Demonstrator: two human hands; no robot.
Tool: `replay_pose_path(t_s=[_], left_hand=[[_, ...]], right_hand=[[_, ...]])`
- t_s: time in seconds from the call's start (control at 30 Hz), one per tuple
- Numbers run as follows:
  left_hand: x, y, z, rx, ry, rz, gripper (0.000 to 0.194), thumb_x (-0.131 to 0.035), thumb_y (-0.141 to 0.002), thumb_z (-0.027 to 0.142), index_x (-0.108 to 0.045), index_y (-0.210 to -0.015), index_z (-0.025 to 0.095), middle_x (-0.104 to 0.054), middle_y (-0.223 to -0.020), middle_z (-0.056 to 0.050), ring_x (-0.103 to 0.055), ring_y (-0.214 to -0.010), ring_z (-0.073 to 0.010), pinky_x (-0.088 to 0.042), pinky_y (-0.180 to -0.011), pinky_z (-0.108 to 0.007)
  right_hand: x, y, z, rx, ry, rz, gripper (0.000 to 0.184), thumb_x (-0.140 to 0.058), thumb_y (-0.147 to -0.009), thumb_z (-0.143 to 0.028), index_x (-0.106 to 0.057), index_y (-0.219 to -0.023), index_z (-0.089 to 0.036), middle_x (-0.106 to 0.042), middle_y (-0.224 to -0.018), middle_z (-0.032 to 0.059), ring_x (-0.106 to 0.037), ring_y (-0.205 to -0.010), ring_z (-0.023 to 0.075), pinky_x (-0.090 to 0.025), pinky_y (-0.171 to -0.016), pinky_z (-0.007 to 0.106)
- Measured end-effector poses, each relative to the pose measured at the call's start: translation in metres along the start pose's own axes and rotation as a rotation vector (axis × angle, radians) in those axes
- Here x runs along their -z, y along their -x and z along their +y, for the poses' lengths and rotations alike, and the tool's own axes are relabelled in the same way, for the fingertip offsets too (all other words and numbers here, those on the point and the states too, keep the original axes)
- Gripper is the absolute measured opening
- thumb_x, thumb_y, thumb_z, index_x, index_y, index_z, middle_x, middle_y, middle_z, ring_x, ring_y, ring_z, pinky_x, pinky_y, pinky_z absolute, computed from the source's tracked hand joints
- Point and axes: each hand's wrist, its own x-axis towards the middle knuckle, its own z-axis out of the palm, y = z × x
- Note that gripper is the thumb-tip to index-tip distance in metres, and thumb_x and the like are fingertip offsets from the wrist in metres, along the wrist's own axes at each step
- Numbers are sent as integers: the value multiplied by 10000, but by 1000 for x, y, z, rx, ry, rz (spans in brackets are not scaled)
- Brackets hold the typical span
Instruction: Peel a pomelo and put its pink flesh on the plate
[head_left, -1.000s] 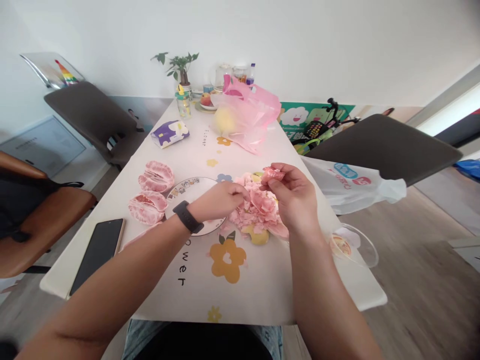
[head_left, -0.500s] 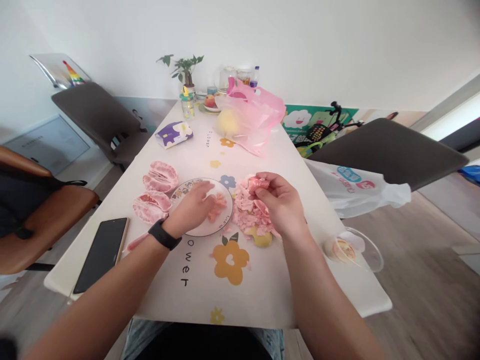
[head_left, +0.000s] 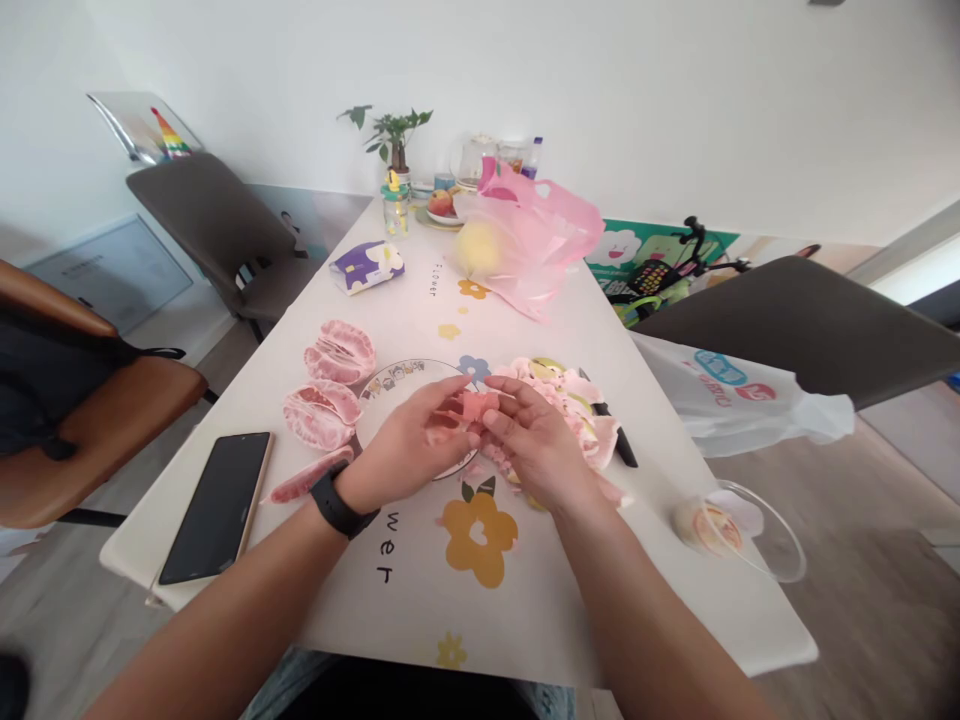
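Your left hand has just come off the plate and over to meet your right hand, so the two now work together above the plate's near edge. Between them, both sets of fingertips close on a small chunk of pink pomelo flesh from opposite sides, and the hands nearly touch. The chunk sits just above the plate, with its long axis running roughly crosswise between your hands, though your fingers hide too much of it to be sure of its exact line.

The plate is the reference for the rest. Two opened pomelo segments lie just to its left, and a loose strip of pomelo flesh lies just below them. A heap of pink pith and peel sits just to its right, with a black-handled knife at the far side of the heap. A black phone lies farther left of the plate on the surface, and a pink plastic bag lies well beyond it.
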Motion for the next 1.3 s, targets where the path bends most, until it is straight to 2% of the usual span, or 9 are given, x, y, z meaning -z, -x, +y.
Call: replay_pose_path(t_s=[0.13, 0.23, 0.4, 0.57, 0.67, 0.83, 1.0, 1.13, 1.3], left_hand=[[2, 2, -6, -186, -189, 51, 384, -730, -911, 286, -667, -1289, 257, -702, -1264, -93, -666, -1158, -234, -544, -1031, -399], [4, 2, -9, -214, -254, 53, 262, -702, -923, 257, -689, -1185, 239, -727, -1156, -72, -676, -1075, -210, -545, -980, -360], [3, 5, -7, -277, -373, 102, 225, -630, -969, 264, -696, -1180, 227, -748, -1068, -75, -682, -1002, -208, -539, -926, -353], [5, 6, -7, -262, -406, 170, 239, -567, -996, 264, -697, -1190, 213, -752, -1067, -82, -684, -980, -206, -537, -913, -350], [5, 6, -6, -247, -407, 135, 235, -530, -1007, 241, -708, -1158, 213, -738, -1034, -72, -676, -951, -193, -532, -882, -330], [3, 5, -5, -180, -449, 110, 161, -626, -959, 277, -716, -1063, 194, -710, -922, -55, -640, -859, -188, -511, -785, -312], [4, 3, -7, -31, -255, 115, 205, -561, -968, 236, -753, -1036, 215, -744, -947, -47, -658, -891, -189, -505, -838, -327], [10, 1, -11, 160, 128, 87, 231, -541, -970, 257, -761, -978, 189, -678, -735, -16, -617, -702, -159, -506, -742, -314], [10, -3, -12, 206, 559, 84, 210, -614, -930, 266, -775, -1017, 164, -717, -798, -41, -609, -674, -136, -510, -707, -295]], right_hand=[[-1, -1, 3, -3, 43, -66, 357, -770, -904, -413, -656, -1202, -252, -748, -1072, 45, -716, -844, 180, -613, -708, 338], [-1, -1, 3, -8, 69, -74, 333, -786, -896, -385, -679, -1176, -239, -746, -1052, 35, -711, -868, 167, -606, -767, 334], [-3, 1, 2, -56, 85, -107, 339, -776, -900, -402, -682, -1184, -242, -743, -1035, 41, -720, -833, 181, -610, -740, 363], [-7, 2, -1, -72, 116, -104, 320, -774, -895, -405, -694, -1158, -241, -745, -983, 37, -715, -812, 184, -613, -710, 360], [-9, 2, -2, -71, 126, -80, 294, -778, -884, -393, -701, -1124, -241, -747, -984, 35, -712, -813, 179, -614, -715, 359], [-11, 1, -1, -86, 167, -44, 243, -748, -905, -360, -704, -1111, -239, -743, -952, 25, -718, -801, 176, -600, -691, 344], [-11, 1, 1, -100, 108, -43, 143, -714, -884, -273, -710, -1020, -229, -725, -858, 4, -680, -740, 161, -595, -693, 350], [-10, 0, -1, -169, -31, -53, 106, -725, -819, -230, -695, -921, -224, -702, -794, -12, -648, -666, 150, -574, -638, 339], [-13, -1, -3, -197, -144, -83, 145, -766, -806, -235, -711, -937, -205, -707, -789, -1, -660, -698, 140, -554, -650, 300]])
